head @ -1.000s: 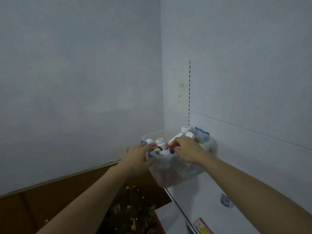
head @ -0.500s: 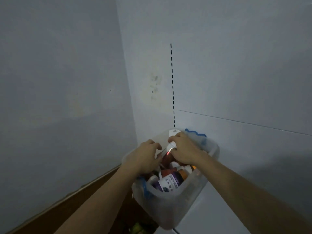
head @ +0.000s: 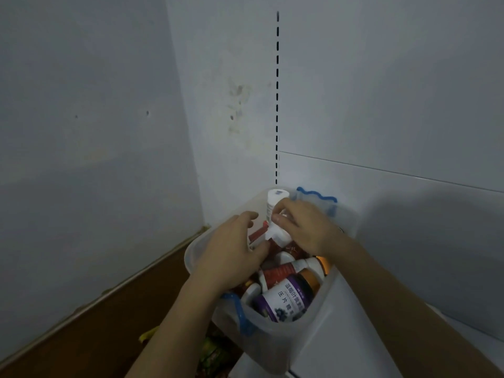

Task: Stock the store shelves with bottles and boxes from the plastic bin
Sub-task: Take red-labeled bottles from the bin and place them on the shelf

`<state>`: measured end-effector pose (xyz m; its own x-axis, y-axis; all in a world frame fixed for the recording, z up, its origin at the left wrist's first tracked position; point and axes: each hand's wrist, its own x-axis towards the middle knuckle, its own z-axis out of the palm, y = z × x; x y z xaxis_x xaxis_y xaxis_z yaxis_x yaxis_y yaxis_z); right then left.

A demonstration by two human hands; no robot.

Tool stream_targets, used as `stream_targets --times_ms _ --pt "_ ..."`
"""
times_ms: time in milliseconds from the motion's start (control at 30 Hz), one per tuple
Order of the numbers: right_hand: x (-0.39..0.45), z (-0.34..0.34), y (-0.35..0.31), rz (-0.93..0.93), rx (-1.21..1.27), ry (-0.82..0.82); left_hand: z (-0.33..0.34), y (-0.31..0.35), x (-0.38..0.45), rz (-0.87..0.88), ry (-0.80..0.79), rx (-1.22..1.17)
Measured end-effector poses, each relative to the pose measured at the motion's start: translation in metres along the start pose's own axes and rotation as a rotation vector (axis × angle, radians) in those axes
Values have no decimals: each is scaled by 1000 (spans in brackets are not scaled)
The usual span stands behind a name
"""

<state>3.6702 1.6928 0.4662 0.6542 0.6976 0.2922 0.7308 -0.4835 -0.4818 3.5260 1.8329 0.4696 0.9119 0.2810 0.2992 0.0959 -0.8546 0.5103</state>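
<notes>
The right hand [head: 305, 227] curls round a white bottle [head: 275, 214], raised above the others at about 12 o'clock in the plastic bin [head: 272, 347]; the left hand [head: 231, 255] reaches in at its 9 o'clock side, fingers bent among the contents, though what it holds, if anything, I cannot tell; a purple-labelled bottle [head: 286, 301] and several red ones still fill the bin; the white shelf [head: 409, 214] at 3 o'clock shows no stock; I judge the work barely begun.

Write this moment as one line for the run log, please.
stage: picking from plastic bin | right hand: grips white bottle | left hand: inside bin among bottles, grasp unclear | shelf: nothing placed in view
</notes>
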Motion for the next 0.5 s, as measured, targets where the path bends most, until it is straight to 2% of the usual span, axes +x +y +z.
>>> stream_targets --times_ms 267,500 --pt "-11 1 -3 -86 7 -70 2 -7 1 54 43 -34" --pt "-18 -6 -12 -142 46 197 1 -2 2 73 -1 -49"
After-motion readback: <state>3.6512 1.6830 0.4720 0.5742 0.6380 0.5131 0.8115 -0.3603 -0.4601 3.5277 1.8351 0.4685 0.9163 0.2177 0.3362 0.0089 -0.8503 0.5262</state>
